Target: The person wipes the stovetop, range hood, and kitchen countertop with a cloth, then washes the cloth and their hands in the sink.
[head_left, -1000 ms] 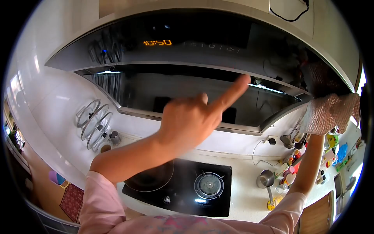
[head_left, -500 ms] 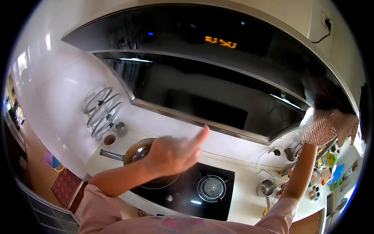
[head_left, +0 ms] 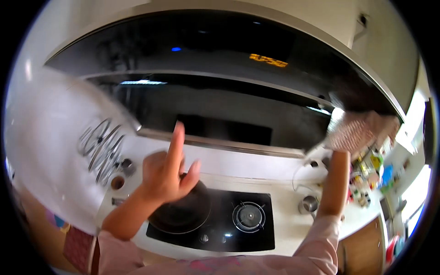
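Observation:
My left hand (head_left: pixel 166 174) is raised above the wok (head_left: pixel 183 213), its index finger pointing up and its thumb apart, holding nothing. A textured, pale brownish cloth (head_left: pixel 357 130) covers my right hand (head_left: pixel 353 133) at the right end of the black range hood (head_left: pixel 201 101); the fingers are hidden under it. The cloth lies against or very near the hood's glossy front, and I cannot tell whether they touch. Blurred orange digits glow on the hood. Below, the wok sits on the left burner of the black stove (head_left: pixel 229 240).
Pot lids stand in a rack (head_left: pixel 103 149) at the left, near a brown-filled cup (head_left: pixel 117 183). Right of the stove is a small metal pot (head_left: pixel 308 205), with bottles and jars (head_left: pixel 362 197) beyond. A plug and cord hang on the wall.
My left hand has moved left, from in front of the hood to above the wok, and its finger now points up. The cloth-covered right hand has shifted left in view. The camera view has shifted.

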A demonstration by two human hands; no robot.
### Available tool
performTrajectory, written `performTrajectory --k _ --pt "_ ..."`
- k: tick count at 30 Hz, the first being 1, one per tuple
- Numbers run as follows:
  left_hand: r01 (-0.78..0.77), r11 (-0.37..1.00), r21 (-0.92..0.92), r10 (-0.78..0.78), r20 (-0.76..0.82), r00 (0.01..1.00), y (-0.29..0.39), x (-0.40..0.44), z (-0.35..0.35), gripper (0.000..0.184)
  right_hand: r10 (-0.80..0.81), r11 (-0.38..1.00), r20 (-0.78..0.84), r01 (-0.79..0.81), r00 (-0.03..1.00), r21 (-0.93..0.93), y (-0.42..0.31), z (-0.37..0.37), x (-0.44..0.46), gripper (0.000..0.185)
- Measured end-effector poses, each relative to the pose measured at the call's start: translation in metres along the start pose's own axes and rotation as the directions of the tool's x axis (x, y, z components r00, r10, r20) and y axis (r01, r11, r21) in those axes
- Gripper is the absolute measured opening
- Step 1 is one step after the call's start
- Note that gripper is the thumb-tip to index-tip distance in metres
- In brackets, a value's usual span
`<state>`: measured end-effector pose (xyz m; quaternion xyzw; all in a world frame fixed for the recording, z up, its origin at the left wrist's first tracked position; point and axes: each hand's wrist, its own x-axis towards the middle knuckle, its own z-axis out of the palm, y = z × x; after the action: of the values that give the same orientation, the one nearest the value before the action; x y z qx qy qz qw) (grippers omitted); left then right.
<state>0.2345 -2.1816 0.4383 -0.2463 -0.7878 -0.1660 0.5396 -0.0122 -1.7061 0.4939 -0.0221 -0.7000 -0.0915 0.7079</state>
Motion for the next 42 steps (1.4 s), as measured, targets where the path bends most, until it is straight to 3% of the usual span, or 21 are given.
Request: performTrajectory --k 2,4,7,8,13,16,20,22,28,32,35,38,39,42 --pt "-0.101 0.994 -0.045 0.102 0.002 0.995 -0.004 -0.031 0.006 0.081 0.033 0.999 -0.036 -0.033 0.999 0.017 -0.012 0.000 -0.002 0.034" --pt "-0.097 0.987 -0.129 0.104 0.052 0.993 -0.011 -0.057 0.005 0.081 0.071 0.996 -0.068 -0.068 0.995 0.050 -0.028 -0.001 -0.008 0.034" --pt "0.228 0.944 -0.240 -0.198 0.145 0.969 -0.022 -0.112 -0.003 0.079 0.127 0.988 -0.102 -0.116 0.987 0.099 -0.040 -0.011 -0.028 0.034" --pt "0.392 0.875 -0.283 -0.349 0.191 0.918 -0.022 -0.131 -0.009 0.075 0.152 0.983 -0.118 -0.138 0.981 0.120 -0.043 -0.018 -0.040 0.034" --pt "0.712 0.648 -0.271 -0.652 0.286 0.702 -0.025 -0.218 -0.046 0.068 0.260 0.955 -0.191 -0.222 0.947 0.196 -0.066 -0.024 -0.063 0.035" --pt "0.907 0.352 -0.233 -0.859 0.305 0.411 -0.023 -0.248 -0.076 0.063 0.309 0.935 -0.249 -0.246 0.918 0.255 -0.092 -0.009 -0.051 0.035" --pt "0.936 0.284 -0.207 -0.936 0.151 0.317 -0.037 -0.267 -0.091 0.057 0.389 0.887 -0.350 -0.245 0.852 0.391 -0.151 -0.002 -0.034 0.035" --pt "0.942 0.218 -0.255 -0.953 0.153 0.261 -0.047 -0.272 -0.090 0.056 0.410 0.852 -0.388 -0.195 0.826 0.486 -0.200 -0.007 -0.030 0.035" --pt "0.940 0.221 -0.260 -0.915 0.279 0.292 -0.065 -0.285 -0.090 0.056 0.388 0.715 -0.483 0.074 0.785 0.695 -0.395 -0.054 -0.017 0.035" --pt "0.945 0.175 -0.276 -0.929 0.272 0.252 -0.064 -0.303 -0.102 0.057 0.183 0.638 -0.487 0.273 0.854 0.720 -0.505 -0.095 -0.014 0.041" --pt "0.954 0.159 -0.252 -0.927 0.294 0.232 -0.066 -0.326 -0.116 0.057 0.108 0.687 -0.518 0.313 0.848 0.656 -0.562 -0.130 0.004 0.029" --pt "0.973 0.152 -0.173 -0.946 0.260 0.194 -0.064 -0.339 -0.138 0.055 -0.048 0.553 -0.562 0.490 0.826 0.674 -0.618 -0.144 0.010 0.025" --pt "0.978 0.140 -0.157 -0.954 0.243 0.176 -0.061 -0.341 -0.144 0.055 -0.127 0.530 -0.605 0.569 0.786 0.629 -0.628 -0.145 0.014 0.026" --pt "0.980 0.126 -0.156 -0.968 0.196 0.156 -0.062 -0.352 -0.156 0.051 -0.207 0.557 -0.555 0.563 0.806 0.610 -0.640 -0.155 0.017 0.043"
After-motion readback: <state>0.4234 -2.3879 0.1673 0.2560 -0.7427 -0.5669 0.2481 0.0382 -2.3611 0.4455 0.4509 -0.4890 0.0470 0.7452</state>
